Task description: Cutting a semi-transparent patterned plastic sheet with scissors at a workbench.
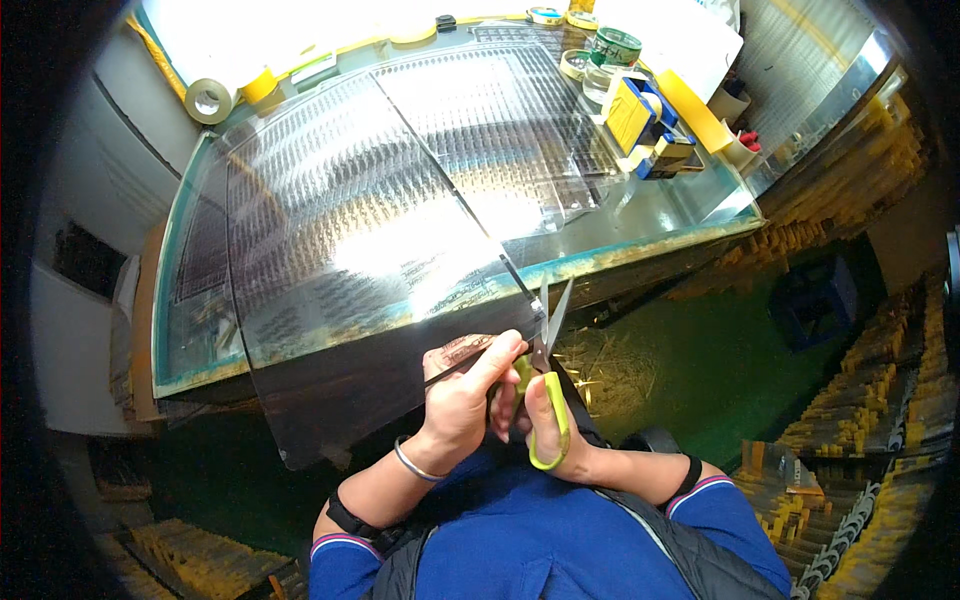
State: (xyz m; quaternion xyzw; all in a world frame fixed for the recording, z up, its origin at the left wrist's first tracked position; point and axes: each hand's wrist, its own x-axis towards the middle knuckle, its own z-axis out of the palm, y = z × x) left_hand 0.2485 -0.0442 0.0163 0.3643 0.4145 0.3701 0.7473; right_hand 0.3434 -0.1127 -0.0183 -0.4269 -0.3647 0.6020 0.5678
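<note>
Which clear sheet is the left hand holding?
The near sheet, overhanging the table at the front, its corner in the left hand; the sheeting behind lies on the table.

Grey tape roll [209, 117]; possibly a blue crate [815, 318].

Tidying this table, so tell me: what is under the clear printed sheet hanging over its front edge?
Under the sheet, the table and part of its greenish front edge show through. Glare and dense print cover the rest, so anything else there cannot be seen.

The film [345, 195] looks like smooth, glossy plastic — the scissors [541, 356], shiny metal blades [559, 318] with plastic handles [561, 412].
</note>
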